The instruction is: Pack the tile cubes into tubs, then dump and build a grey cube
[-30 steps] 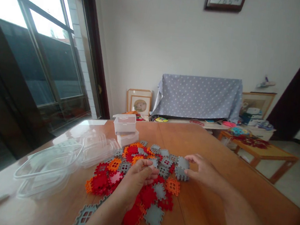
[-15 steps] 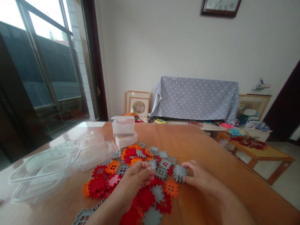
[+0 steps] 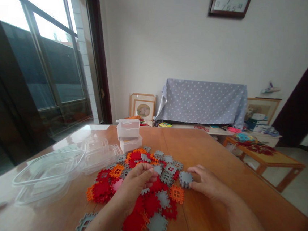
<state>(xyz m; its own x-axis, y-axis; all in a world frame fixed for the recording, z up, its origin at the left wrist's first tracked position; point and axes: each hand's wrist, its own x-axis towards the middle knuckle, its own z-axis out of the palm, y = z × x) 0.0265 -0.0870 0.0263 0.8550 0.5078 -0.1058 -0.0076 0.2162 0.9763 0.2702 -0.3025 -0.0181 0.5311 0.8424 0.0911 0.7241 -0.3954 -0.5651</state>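
My left hand (image 3: pixel 136 186) is curled into a loose fist over the middle of a heap of red, orange and grey waffle blocks (image 3: pixel 148 205) on a wooden table (image 3: pixel 221 154). The fingers hide whatever may be inside, so I cannot tell whether it is clenched on a block. My right hand (image 3: pixel 207 182) is at the heap's right edge with its fingers bent, and the fingertips (image 3: pixel 194 175) touch the right side of a grey waffle block (image 3: pixel 185 179). I cannot tell whether they are gripping it or just resting against it. That block lies flat and looks square with notched edges, so it has no clear long axis. An orange waffle block (image 3: pixel 176 194) lies just below it, near my right hand. Beyond my left hand stand two stacked clear plastic boxes (image 3: pixel 127 136), and further left lie nested clear plastic trays (image 3: pixel 47 176).
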